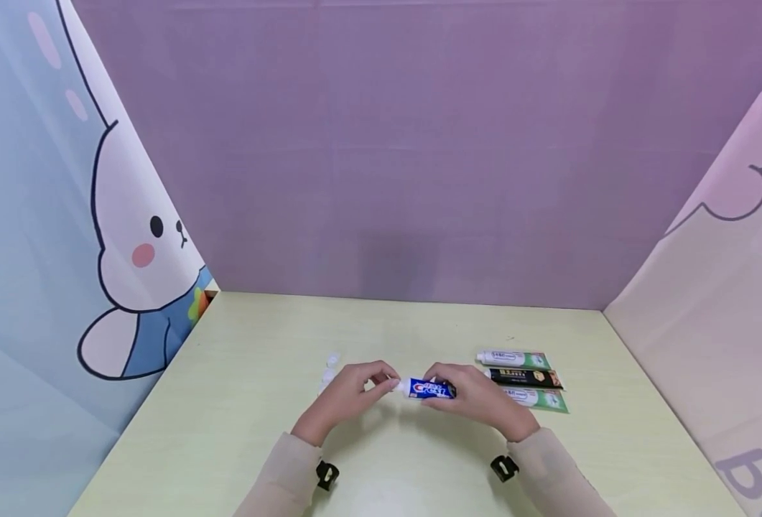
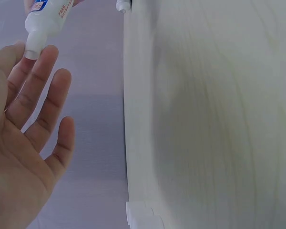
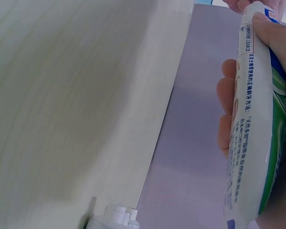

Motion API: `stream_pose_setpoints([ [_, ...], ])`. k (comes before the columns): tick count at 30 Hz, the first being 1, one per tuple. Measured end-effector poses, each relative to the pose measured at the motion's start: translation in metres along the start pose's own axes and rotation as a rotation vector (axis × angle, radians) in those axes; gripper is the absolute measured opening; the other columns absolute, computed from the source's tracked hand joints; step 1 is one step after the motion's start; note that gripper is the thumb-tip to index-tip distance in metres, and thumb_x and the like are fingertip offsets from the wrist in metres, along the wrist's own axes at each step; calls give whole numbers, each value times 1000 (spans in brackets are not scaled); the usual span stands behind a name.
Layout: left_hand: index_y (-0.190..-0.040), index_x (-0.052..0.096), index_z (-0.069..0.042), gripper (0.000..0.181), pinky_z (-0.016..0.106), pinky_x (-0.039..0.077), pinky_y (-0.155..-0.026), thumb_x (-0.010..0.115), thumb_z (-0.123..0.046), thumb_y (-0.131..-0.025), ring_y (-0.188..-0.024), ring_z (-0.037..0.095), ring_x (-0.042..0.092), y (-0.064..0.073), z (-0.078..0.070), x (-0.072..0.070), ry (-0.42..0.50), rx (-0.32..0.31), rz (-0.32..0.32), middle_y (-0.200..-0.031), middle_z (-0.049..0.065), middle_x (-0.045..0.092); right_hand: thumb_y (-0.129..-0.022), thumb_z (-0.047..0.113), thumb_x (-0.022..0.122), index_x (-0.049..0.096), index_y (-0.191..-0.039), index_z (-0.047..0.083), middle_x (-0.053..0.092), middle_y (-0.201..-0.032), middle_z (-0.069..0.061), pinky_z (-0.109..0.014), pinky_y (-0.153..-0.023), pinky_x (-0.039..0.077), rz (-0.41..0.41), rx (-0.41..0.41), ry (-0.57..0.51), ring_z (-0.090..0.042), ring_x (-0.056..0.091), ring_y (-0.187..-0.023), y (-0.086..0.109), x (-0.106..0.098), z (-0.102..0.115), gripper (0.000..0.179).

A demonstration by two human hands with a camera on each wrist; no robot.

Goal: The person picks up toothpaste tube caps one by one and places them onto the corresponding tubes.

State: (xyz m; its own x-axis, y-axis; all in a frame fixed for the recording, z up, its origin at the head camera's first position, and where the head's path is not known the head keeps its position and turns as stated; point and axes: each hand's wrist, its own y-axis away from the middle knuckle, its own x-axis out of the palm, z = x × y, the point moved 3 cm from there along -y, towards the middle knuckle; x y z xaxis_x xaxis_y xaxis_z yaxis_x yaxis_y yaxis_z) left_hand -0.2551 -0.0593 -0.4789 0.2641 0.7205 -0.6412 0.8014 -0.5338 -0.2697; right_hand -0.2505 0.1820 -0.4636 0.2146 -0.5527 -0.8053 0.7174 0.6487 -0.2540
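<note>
So the Crest toothpaste tube [image 1: 431, 388] is sitting lower centre of the head view, held up over the pale tabletop [image 1: 258, 345]. Its long axis is running pretty much left to right, with the white cap [image 2: 33, 44] pointing at the left hand [image 1: 351, 391]. That's the bit everything's hinging on, I reckon: the tube is lying just right of that hand, which is the nearer one to the cap, its thumb and fingertip pinching it while the other fingers are fanning out loosely. The right hand [image 1: 474, 393] is gripping the body, thumb on one side, fingers curling round the other.

Headcount: one tube in hand, three more lying right of centre, two white-and-green tubes [image 1: 510, 359] with one black tube [image 1: 523, 378] sitting between them. Loose white caps [image 1: 333, 359]: I'm counting at least two, maybe a third hiding behind the left hand.
</note>
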Motion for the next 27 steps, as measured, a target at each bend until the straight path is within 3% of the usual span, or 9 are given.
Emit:
stream_pose_setpoints([
  [5,-108,70,-25,17,43,53,-81,61,-37,-101,-86,3,63,0,-2,0,10,-5,-5,-93,-11,71,-91,47,72,64,-111,25,67,-97,12,-23,-66,54,6,11,-3,-3,60,-77,0,0,-1,30],
  [10,-107,71,-27,14,46,52,-80,64,-37,-99,-88,2,63,0,-2,0,14,-13,-6,-94,-20,67,-91,47,72,64,-111,25,67,-97,12,-23,-66,54,8,12,-5,-4,61,-77,1,1,-1,31],
  [19,-106,71,-28,10,49,53,-82,71,-29,-96,-93,8,63,1,-4,-1,20,-10,-14,-102,-18,67,-91,52,69,64,-112,27,66,-97,14,-24,-68,53,16,39,15,-4,60,-77,1,1,-4,33],
  [27,-106,71,-23,17,46,53,-84,78,-21,-90,-94,19,65,-1,-5,0,-2,54,-36,-103,-15,67,-91,51,69,65,-112,26,66,-97,14,-24,-67,53,11,34,19,-4,59,-76,0,1,-5,32],
])
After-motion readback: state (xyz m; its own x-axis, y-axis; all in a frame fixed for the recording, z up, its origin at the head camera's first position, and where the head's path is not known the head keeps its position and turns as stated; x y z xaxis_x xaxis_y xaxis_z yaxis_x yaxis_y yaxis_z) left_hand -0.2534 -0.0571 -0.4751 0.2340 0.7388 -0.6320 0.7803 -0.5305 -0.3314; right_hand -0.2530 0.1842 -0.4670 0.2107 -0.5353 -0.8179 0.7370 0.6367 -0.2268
